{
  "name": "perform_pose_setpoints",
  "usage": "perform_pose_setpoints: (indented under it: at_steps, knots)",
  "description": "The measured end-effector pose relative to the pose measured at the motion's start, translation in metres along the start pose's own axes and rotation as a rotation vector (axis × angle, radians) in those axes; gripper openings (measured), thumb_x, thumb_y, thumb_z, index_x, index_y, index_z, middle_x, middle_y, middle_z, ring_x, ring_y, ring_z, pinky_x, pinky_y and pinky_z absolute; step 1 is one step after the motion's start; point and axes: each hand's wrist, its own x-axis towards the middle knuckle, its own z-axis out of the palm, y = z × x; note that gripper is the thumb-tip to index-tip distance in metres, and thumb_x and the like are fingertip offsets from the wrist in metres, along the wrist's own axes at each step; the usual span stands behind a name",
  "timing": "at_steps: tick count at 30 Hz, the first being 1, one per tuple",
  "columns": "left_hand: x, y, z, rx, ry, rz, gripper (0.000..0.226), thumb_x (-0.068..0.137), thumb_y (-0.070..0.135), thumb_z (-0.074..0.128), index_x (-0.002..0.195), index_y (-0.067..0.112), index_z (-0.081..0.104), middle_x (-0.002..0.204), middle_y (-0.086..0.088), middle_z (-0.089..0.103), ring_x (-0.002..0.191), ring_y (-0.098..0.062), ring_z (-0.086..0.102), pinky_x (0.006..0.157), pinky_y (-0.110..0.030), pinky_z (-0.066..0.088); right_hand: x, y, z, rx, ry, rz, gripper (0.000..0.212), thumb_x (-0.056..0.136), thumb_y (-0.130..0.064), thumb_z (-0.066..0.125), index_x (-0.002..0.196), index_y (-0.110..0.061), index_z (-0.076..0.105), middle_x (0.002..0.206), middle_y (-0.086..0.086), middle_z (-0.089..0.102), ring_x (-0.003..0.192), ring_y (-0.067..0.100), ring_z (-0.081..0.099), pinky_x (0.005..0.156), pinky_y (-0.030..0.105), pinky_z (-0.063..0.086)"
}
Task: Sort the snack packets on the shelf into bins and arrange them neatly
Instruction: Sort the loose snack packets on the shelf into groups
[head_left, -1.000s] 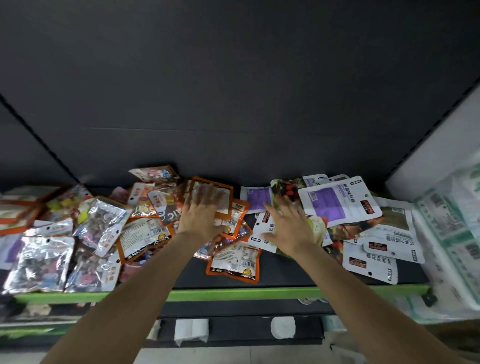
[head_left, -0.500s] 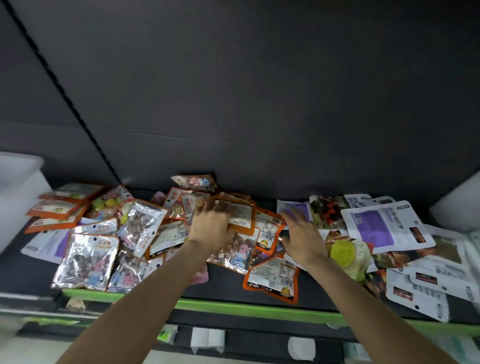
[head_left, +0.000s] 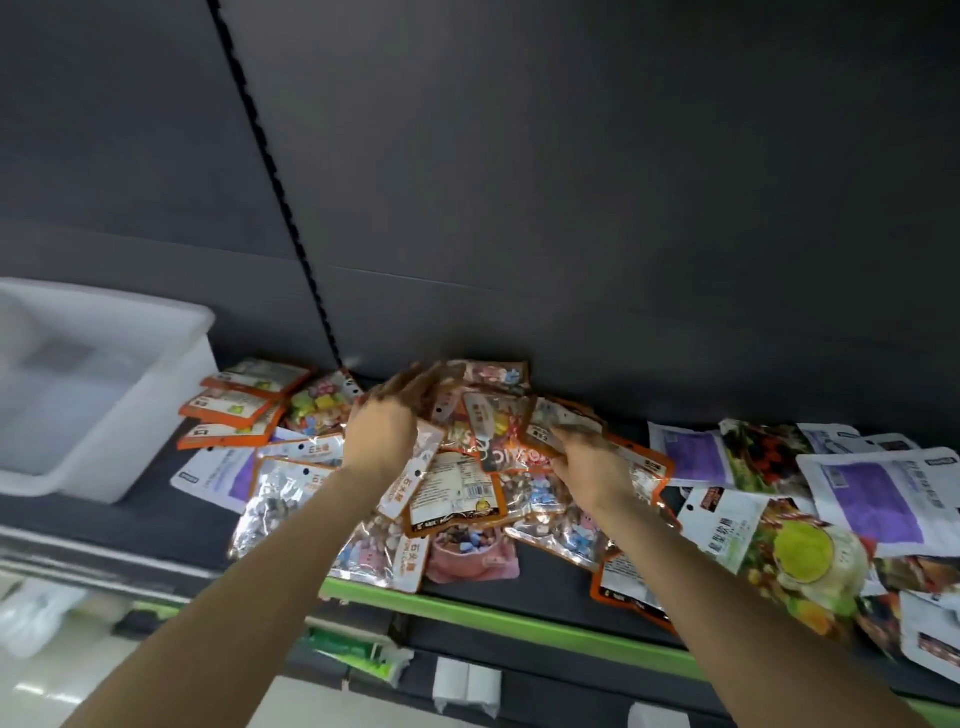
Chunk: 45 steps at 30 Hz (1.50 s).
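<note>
A heap of snack packets covers the black shelf (head_left: 156, 525). Clear candy packets with orange edges (head_left: 457, 483) lie in the middle. My left hand (head_left: 382, 431) is at the back of this pile, its fingers stretched out against a clear packet (head_left: 447, 382); motion blur hides any grip. To its right, the fingers of my right hand (head_left: 589, 460) curl over the edge of an orange-edged packet (head_left: 550, 418). White packets with purple labels (head_left: 878, 501) and a fruit-print packet (head_left: 802, 553) lie to the right.
A white plastic bin (head_left: 156, 314) stands on the shelf at the left. Next to it lies a small stack of orange packets (head_left: 236, 410). The shelf has a green front edge (head_left: 519, 626) and a dark back wall. A lower shelf shows below.
The view has swung left and the white bin has come into sight. Both hands have moved deeper into the middle pile, and the right hand now curls over an orange-edged packet.
</note>
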Motion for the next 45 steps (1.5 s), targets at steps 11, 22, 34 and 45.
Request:
perform_pose_setpoints:
  at_steps: [11, 22, 34, 45]
  knots:
    - [-0.004, -0.079, -0.036, 0.116, -0.140, 0.011, 0.053, 0.089, -0.009, 0.042, 0.132, 0.019, 0.054, 0.112, -0.011, 0.066, 0.101, -0.028, 0.063, 0.086, -0.034, 0.050, 0.009, -0.123, -0.012, 0.020, 0.296, -0.118, 0.021, 0.100, -0.020, 0.042, 0.109, -0.015, 0.060, 0.090, 0.009, 0.069, 0.084, 0.026, 0.065, 0.061, 0.029, 0.042]
    - [0.004, -0.199, -0.040, 0.129, -0.177, -0.198, 0.053, 0.097, 0.025, 0.050, 0.146, 0.026, 0.032, 0.155, -0.005, 0.024, 0.143, -0.029, 0.020, 0.116, -0.047, 0.019, 0.038, -0.215, 0.013, -0.010, 0.490, -0.214, 0.028, 0.058, -0.006, 0.088, 0.073, -0.010, 0.064, 0.039, 0.004, 0.051, 0.029, 0.021, 0.050, 0.032, 0.024, 0.044]
    - [-0.026, -0.231, -0.027, -0.123, -0.351, -0.037, 0.053, 0.093, 0.035, 0.055, 0.143, 0.027, 0.038, 0.158, 0.003, 0.015, 0.146, -0.023, 0.009, 0.117, -0.047, 0.019, 0.026, -0.237, 0.043, 0.166, 0.029, -0.347, 0.066, 0.094, -0.031, 0.055, 0.149, -0.026, 0.020, 0.155, 0.005, 0.026, 0.140, 0.022, 0.030, 0.112, 0.037, 0.032]
    - [-0.040, -0.199, -0.021, -0.152, -0.420, 0.029, 0.081, 0.075, 0.043, 0.075, 0.142, 0.024, 0.035, 0.149, 0.002, 0.033, 0.139, -0.019, 0.026, 0.114, -0.038, 0.021, 0.027, -0.218, 0.057, -0.240, -0.216, -0.234, 0.076, 0.091, -0.067, 0.023, 0.151, -0.029, -0.001, 0.160, -0.001, -0.007, 0.147, 0.017, -0.006, 0.119, 0.045, 0.002]
